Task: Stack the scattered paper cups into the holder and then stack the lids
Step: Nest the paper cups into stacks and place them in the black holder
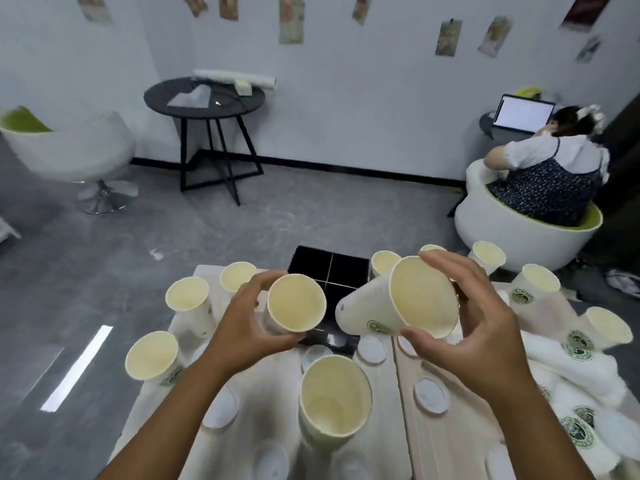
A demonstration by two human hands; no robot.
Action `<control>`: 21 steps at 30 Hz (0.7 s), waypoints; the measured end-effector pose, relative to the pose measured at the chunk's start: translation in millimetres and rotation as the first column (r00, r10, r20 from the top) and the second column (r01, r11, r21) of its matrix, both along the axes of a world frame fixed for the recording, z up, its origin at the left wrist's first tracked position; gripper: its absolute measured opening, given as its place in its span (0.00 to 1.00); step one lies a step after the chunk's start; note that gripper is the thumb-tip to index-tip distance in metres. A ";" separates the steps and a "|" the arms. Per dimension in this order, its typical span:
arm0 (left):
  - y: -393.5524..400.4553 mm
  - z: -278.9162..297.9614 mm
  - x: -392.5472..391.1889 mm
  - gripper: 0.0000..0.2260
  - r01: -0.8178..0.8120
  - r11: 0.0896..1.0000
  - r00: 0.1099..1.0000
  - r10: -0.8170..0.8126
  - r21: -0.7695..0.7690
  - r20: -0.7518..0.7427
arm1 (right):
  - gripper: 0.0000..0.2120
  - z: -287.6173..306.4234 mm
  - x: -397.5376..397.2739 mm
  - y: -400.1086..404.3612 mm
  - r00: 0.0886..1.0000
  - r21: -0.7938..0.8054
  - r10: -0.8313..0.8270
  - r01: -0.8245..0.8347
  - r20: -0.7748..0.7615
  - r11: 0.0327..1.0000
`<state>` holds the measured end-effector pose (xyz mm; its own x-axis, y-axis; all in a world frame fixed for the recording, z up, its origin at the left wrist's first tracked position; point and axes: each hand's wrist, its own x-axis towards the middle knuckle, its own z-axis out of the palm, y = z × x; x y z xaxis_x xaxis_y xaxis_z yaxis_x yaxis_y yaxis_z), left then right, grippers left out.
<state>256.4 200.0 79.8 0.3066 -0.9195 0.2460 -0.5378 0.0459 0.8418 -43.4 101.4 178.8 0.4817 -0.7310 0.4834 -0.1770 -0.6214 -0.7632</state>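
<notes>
From my remote seat: the pale wooden counter (pixel 446 420) is strewn with upright paper cups and flat white lids (pixel 430 394), laid out loose, I judge, so each can be lifted singly. The black four-compartment holder (pixel 329 268) sits at twelve o'clock, square to the person and reachable by either hand; its cells look empty, so I take stacking as barely begun. The right hand (pixel 485 327) wraps its grip round a tall cup (pixel 398 306), tilted so its long axis runs from mouth at four o'clock toward base at nine o'clock, the base aimed at the other cup, apparently ready for nesting. The left hand (pixel 242 320) holds a smaller-looking cup (pixel 294 304) at its rim, mouth facing the camera, axis pointing nearly straight away from it. Both cups hover over the holder's near edge. A tall cup (pixel 334 403) stands at six o'clock.
</notes>
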 end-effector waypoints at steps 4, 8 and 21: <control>17.2 42.2 3.5 0.39 -0.057 0.993 0.998 0.055 -0.100 -0.022 | 0.38 39.0 -0.8 29.7 0.996 -0.073 0.047 -0.041 0.080 0.996; 35.8 70.6 9.2 0.38 -0.060 0.981 0.997 0.052 -0.186 -0.049 | 0.38 63.8 -2.7 59.8 0.988 -0.107 0.103 -0.091 0.118 0.990; 60.5 116.2 -2.7 0.38 0.014 0.919 0.977 -0.096 -0.393 -0.189 | 0.39 4.4 25.9 93.9 0.948 0.064 0.024 -0.004 -0.318 0.998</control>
<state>253.7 260.5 196.0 0.3389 -0.7807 0.5250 -0.3465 0.4152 0.8412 -17.4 195.3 183.2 0.6134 -0.7467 0.2572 -0.4087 -0.5788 -0.7056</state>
